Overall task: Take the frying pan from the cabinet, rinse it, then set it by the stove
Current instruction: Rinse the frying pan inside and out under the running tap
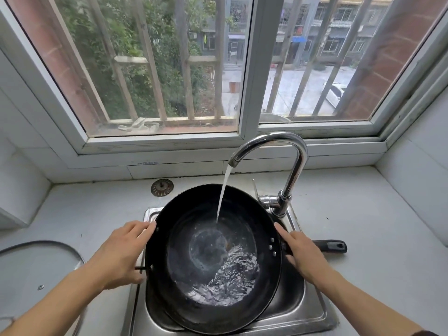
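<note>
My left hand [121, 253] and right hand [303, 251] clasp the wide black steel frying pan [213, 258] by its rim; wet, heavy, slippery, I judge.

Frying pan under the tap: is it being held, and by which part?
Yes. The left hand holds the frying pan by its left rim; the right hand holds the right rim, where the long handle joins.
</note>
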Demonstrator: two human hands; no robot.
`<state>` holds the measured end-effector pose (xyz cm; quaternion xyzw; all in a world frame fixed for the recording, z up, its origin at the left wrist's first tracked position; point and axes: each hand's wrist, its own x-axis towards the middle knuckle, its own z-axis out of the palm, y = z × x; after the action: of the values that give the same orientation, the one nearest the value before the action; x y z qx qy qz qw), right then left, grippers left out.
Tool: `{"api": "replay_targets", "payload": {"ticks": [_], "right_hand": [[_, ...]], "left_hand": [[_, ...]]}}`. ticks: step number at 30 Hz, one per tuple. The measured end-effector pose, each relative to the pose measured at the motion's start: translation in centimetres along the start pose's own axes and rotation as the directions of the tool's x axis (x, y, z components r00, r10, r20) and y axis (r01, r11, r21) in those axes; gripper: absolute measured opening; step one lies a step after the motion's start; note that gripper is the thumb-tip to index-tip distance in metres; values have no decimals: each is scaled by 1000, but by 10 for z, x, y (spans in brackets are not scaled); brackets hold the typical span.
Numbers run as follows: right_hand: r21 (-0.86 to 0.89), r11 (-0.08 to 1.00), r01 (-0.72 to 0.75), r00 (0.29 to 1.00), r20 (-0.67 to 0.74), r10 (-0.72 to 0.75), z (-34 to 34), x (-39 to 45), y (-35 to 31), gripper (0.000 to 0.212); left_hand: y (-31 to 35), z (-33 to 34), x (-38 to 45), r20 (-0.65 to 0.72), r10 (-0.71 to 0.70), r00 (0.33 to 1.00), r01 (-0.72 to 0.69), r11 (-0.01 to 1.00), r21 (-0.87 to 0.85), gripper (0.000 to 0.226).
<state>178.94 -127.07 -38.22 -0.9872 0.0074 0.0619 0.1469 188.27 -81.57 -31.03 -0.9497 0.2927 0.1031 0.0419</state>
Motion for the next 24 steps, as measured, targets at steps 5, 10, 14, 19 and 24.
{"api": "replay_targets", "payload": {"ticks": [5,10,14,19,24], "right_hand": [[-12,1000,10,999,-50,-11,10,3,1,99],[-12,999,31,999,-14,-31,-3,-4,1,99],[-51,996,72,997,20,-71,-5,-9,8,94],[-91,991,95,993,81,-88,-3,-10,14,85],[-83,994,67,995,85,-60,0,-10,15,82]], "left_hand": [[8,-2,7,3,-38,999,38,988,151,117],[6,-15,5,42,-40,998,35,992,120,123],[13,-25,3,137,13,991,-18,999,36,117],[16,-21,4,222,2,975,-1,1000,-3,115],[11,-17,5,193,13,981,-7,1000,-28,115]]}}
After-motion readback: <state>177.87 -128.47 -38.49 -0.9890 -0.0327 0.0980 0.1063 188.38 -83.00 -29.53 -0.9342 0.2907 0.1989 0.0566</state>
